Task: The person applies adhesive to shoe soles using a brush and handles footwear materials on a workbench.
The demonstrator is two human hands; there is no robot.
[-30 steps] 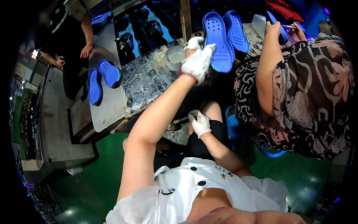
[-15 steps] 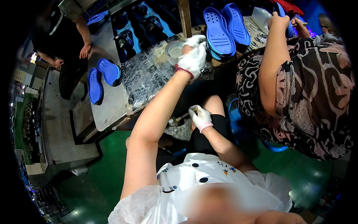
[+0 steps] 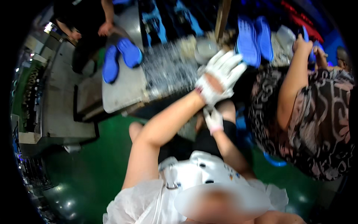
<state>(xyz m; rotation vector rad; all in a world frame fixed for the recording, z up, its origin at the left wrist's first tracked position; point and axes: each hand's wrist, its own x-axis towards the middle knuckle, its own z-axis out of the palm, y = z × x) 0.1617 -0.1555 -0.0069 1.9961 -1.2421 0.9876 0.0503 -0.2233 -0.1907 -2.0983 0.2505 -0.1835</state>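
My left hand (image 3: 220,76), in a white glove, reaches over the front edge of the bench with its fingers spread and nothing in it. Just beyond its fingertips are two blue shoe soles (image 3: 247,43), standing close together. A clear round bowl (image 3: 206,51) sits on the bench behind the hand. Lower down, close under my left wrist, my right hand (image 3: 214,121) is closed near my knee, also white-gloved. Whatever its fingers hold, if anything, is hidden by blur and by the left hand.
Two more blue soles (image 3: 110,64) lie on the left end of the bench (image 3: 123,92). A wooden post (image 3: 222,18) rises behind the bowl. Black-and-blue shoe parts (image 3: 156,26) lie farther back. A co-worker (image 3: 309,115) sits close on my right; another person (image 3: 82,22) stands at the far left.
My left hand has come away from the bowl toward me and to the right, and its fingers have opened out. The handled tool seen at my right hand earlier is now out of sight.
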